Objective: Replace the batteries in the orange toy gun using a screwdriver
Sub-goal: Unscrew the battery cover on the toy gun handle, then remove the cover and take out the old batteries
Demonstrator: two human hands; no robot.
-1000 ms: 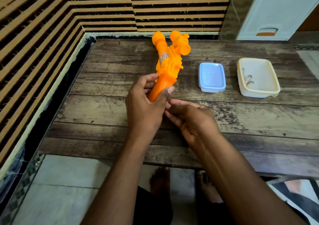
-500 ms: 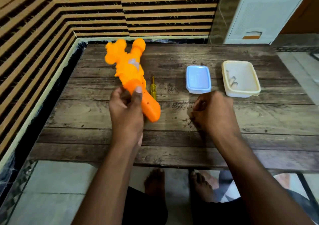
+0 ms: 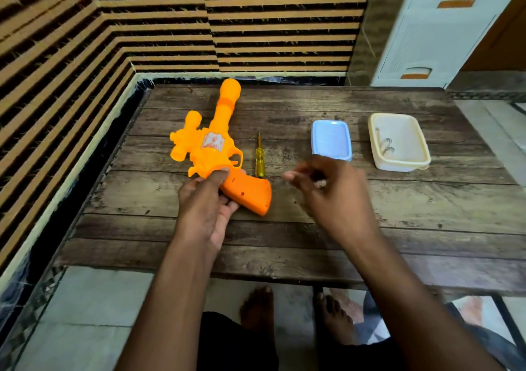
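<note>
Feet (image 3: 257, 311): bare, on the pale tiled floor at 6 o'clock, below the near edge of the surface.
Surface (image 3: 398, 228): dark, worn wooden planks, set into a corner of striped wall.
Left hand (image 3: 205, 208): its grip is clamped on the handle of the orange toy gun, thumb on top, fingers beneath.
Right hand (image 3: 330, 191): raised over the middle of the surface, blurred; fingers loosely curled, thumb reaching toward 9 o'clock; whether it holds anything cannot be told.
Orange toy gun (image 3: 216, 148): left of centre, barrel pointing to 12 o'clock, handle toward 4 o'clock.
Screwdriver (image 3: 259, 158): yellow translucent handle, lying just beside the gun at its 3 o'clock, tip toward 12 o'clock, apart from both hands.
Blue lid (image 3: 331, 140): flat on the planks at 1 o'clock.
Cream container (image 3: 398, 143): open, near the lid at its 3 o'clock, with small metal pieces inside.
White drawer unit (image 3: 444, 29): beyond the far right corner, at 1 o'clock.
</note>
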